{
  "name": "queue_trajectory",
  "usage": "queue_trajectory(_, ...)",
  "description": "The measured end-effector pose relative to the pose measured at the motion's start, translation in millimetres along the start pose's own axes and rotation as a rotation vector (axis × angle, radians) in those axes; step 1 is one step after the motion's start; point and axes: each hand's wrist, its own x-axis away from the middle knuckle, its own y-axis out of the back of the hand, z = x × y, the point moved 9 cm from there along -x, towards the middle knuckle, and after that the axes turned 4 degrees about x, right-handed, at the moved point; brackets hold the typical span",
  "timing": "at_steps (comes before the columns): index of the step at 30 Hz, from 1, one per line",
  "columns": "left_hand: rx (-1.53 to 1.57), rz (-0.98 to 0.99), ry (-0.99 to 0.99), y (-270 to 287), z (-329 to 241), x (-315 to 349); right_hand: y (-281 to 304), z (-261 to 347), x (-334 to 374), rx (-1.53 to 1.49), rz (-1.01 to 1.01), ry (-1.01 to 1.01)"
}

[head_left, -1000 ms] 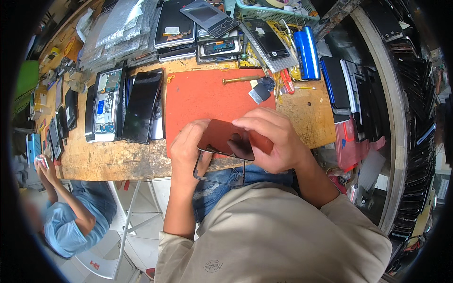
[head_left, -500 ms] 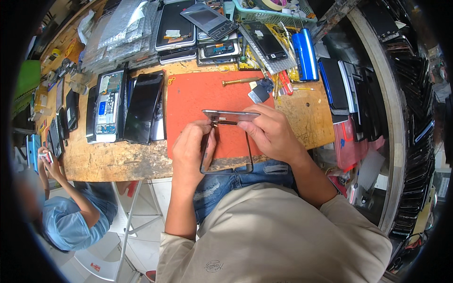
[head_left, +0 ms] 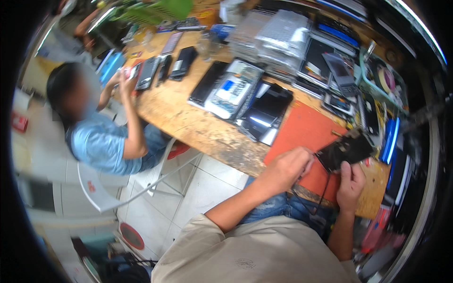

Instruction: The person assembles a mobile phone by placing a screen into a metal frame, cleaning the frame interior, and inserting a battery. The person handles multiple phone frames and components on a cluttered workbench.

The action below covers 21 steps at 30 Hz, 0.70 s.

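Now the dark panel [head_left: 348, 152], edge-on half a second earlier, had turned a broad face to view above the red mat [head_left: 297, 129], leaving that side exposed for handling. The right hand [head_left: 351, 185] pinched its lower edge, thumb in front, the other fingers largely hidden. The left hand [head_left: 286, 170] curled its fingers at the left corner; blur hid whether they gripped. Below hung a thin black frame [head_left: 322, 193], its attachment unclear.

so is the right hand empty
No, the right hand holds the dark panel near its lower edge, with the thumb against it.
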Motion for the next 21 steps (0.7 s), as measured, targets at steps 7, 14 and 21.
queue_trajectory(7, 0.01, -0.202, -0.08, 25.3, -16.7, -4.5, -5.3, -17.5, -12.2, -0.534, -0.003, -0.14)
queue_trajectory(14, 0.015, -0.205, -0.269, 28.4, -28.5, 2.8, -8.4, -26.2, -10.5, -0.89, -0.053, -0.308)
queue_trajectory(21, 0.002, -0.221, -0.377, 29.2, -35.3, 9.1, -8.0, -32.0, -6.8, -0.936, -0.023, -0.324)
